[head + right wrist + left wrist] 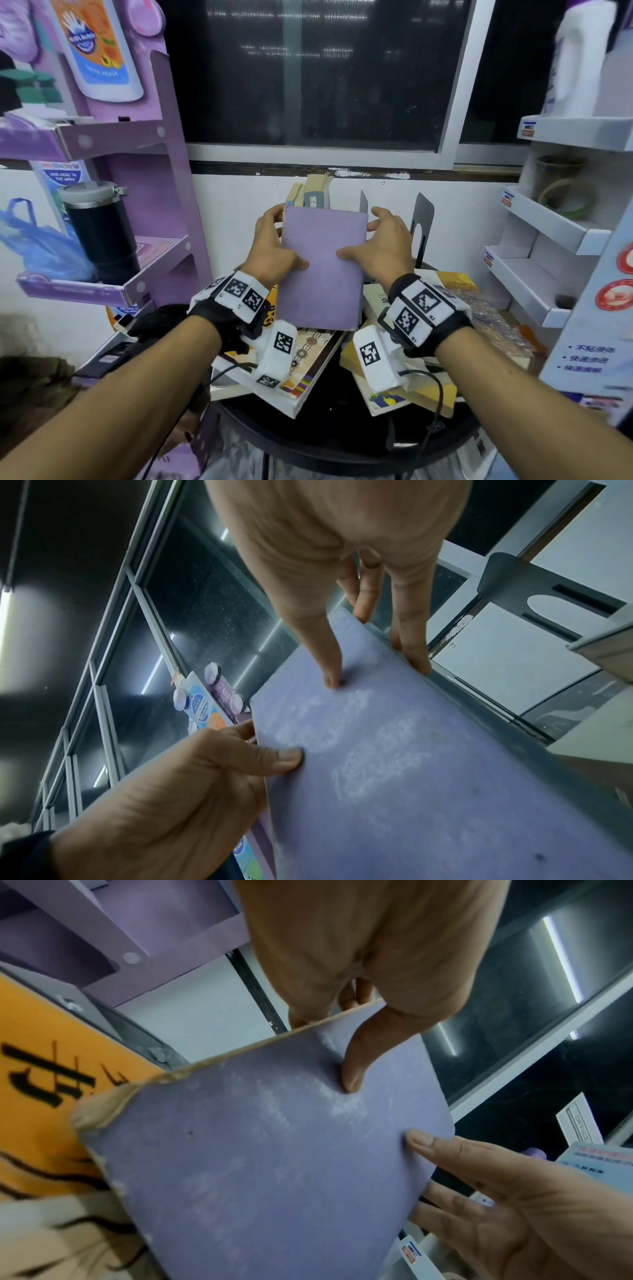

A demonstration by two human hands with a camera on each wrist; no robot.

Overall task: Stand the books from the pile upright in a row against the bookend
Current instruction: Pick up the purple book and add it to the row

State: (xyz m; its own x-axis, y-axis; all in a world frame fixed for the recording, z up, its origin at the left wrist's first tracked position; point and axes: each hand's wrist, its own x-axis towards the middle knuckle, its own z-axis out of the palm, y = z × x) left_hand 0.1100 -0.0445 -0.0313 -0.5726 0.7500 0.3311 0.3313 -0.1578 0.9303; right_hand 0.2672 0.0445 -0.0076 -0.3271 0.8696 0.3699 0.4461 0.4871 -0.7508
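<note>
I hold a plain purple book (pixel 322 267) (pixel 274 1150) (pixel 394 750) tilted above the pile of books (pixel 308 359) on the round black table (pixel 342 431). My left hand (pixel 274 246) grips its left edge, thumb on the cover and fingers behind. On the right edge my right hand (pixel 380 243) grips the same way. Behind the book two books (pixel 310 193) stand upright. Two dark metal bookends (pixel 423 219) (pixel 548 593) rise at the back right, one (pixel 363 202) just behind the book's top corner.
A purple display rack (pixel 137 205) with a black tumbler (pixel 99 226) and a blue bag (pixel 37 246) stands at the left. White shelves (pixel 548 240) are at the right. A dark window (pixel 315 75) and white wall lie behind the table.
</note>
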